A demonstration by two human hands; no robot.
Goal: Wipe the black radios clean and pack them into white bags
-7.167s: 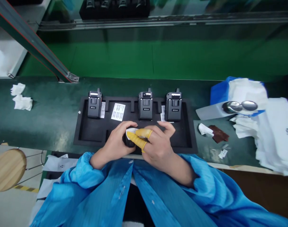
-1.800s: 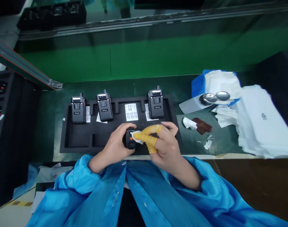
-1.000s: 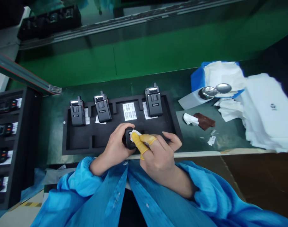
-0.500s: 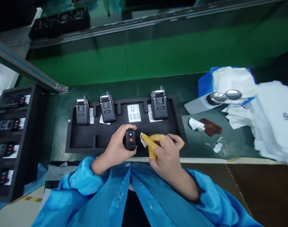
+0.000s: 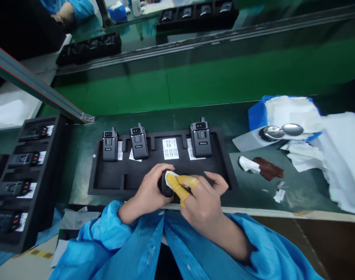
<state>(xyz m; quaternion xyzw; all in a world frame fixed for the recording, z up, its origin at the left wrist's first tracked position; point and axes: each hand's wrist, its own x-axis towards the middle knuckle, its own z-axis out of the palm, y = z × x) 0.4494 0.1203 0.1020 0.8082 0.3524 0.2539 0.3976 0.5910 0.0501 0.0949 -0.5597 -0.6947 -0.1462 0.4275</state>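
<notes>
My left hand (image 5: 151, 190) grips a small black handheld radio (image 5: 163, 187) over the front of a black foam tray (image 5: 110, 187). My right hand (image 5: 202, 198), with yellow finger cots (image 5: 176, 184) on two fingers, pinches a white wipe (image 5: 170, 178) against the radio's face. The wipe and fingers hide most of that face. Three more black Riton radios stand in the tray's back row: one (image 5: 110, 144), another (image 5: 139, 141) and a third (image 5: 201, 139). Printed label sheets (image 5: 170, 149) lie between them.
A black rack (image 5: 25, 171) holding several radios stands left of the tray. To the right are a blue bin with white wipes (image 5: 291, 112), a round metal dish and spoon-like piece (image 5: 279, 132), a brown pad (image 5: 268, 168) and white sheets (image 5: 343, 163). A person's blue sleeve (image 5: 69, 7) shows far off.
My right hand has brought the wipe back onto the radio, covering the orange button seen half a second ago. The view has shifted, showing more of the left rack and far bench.
</notes>
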